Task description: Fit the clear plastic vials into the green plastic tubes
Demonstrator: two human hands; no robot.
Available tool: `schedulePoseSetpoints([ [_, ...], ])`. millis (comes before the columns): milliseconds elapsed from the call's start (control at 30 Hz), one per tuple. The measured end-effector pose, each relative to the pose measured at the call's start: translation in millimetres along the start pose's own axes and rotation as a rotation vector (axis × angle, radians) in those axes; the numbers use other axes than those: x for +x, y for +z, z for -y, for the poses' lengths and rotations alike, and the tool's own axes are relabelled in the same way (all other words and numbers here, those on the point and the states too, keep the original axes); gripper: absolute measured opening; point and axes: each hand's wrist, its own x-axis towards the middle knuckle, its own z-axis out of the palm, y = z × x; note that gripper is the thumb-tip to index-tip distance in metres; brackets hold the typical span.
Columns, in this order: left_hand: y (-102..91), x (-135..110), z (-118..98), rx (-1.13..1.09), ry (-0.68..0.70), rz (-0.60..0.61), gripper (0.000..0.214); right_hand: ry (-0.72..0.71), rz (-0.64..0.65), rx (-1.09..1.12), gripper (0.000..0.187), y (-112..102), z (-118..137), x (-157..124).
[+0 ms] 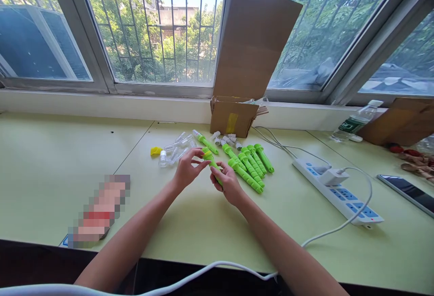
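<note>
My right hand [228,179] is wrapped round the lower body of a green plastic tube [213,162], which is held tilted above the table. At its wider ribbed end, the fingers of my left hand [190,166] pinch the tube's rim, where a bit of yellow shows. Just right of my hands lie several similar green tubes [251,164] with spiral ridges. One more green tube [207,144], fitted with a clear tip, lies behind my left hand. Several clear plastic caps [174,151] are scattered to the left, beside a yellow piece [156,151]. Small white parts [232,140] form a loose group behind the tubes.
An open cardboard box [233,117] with a tall raised flap stands against the window sill. On the right are a power strip [339,192] with cables, a phone [407,192] and a water bottle [357,121]. A blurred-out object [100,212] lies front left.
</note>
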Motion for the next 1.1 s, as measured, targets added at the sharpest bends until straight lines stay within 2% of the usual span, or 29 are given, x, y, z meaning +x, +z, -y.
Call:
schedulePoseSetpoints([
  [267, 3.5, 0.9, -1.1, 0.000, -0.008, -0.016, 0.024, 0.081, 0.042, 0.154, 0.033, 0.0, 1.1, -0.7],
  [667, 3.7, 1.4, -2.4, -0.021, -0.023, -0.020, 0.026, 0.120, 0.072, 0.206, 0.031, 0.7, 6.6, -2.8],
  [900, 3.6, 2.1, -3.4, -0.015, -0.005, -0.013, 0.026, 0.168, 0.131, 0.284, 0.030, -3.8, 5.8, -1.1],
  [1000, 3.3, 0.7, -2.1, -0.016, 0.006, -0.015, 0.026, 0.177, 0.144, 0.271, 0.028, -5.9, 6.6, 0.2],
  [1100, 2.0, -2.2, 2.4, -0.013, 0.010, -0.039, 0.025, 0.130, 0.112, 0.142, 0.029, -5.8, 6.2, 1.4],
])
